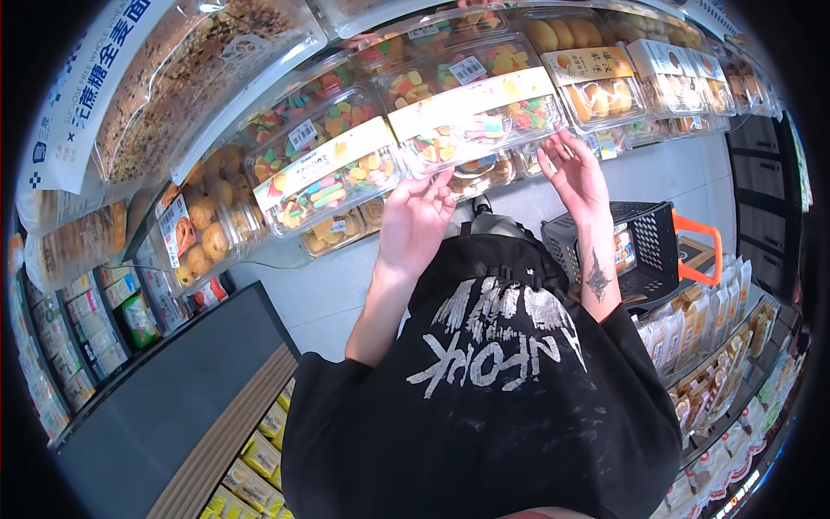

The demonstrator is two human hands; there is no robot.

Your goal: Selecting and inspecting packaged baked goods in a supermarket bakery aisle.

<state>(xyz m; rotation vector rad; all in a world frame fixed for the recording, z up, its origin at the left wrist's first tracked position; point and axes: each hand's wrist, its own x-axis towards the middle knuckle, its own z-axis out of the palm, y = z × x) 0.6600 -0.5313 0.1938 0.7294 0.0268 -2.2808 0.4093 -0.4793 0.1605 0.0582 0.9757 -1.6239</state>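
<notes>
A clear plastic box of gummy candies (pixel 476 133) with a pale yellow printed band lies on the display shelf before me. Just at its front edge is my left hand (pixel 415 217), index fingertip against or very near the plastic, other fingers loosely curled. My right hand (pixel 574 165) is raised by the box's front right corner, fingers bent and apart, fingertips at the edge. Neither hand is closed around the box. A similar candy box (pixel 327 181) sits to the left. On the right is a box of buns (pixel 596 97) with a printed band.
A dark shopping basket (pixel 652 246) with an orange handle stands beyond my right forearm, a package inside. Packaged bread (pixel 188 78) fills the upper left, above a box of round cookies (pixel 207 237). Stocked shelves (pixel 713 363) run along the right. A dark panel (pixel 175 383) stands lower left.
</notes>
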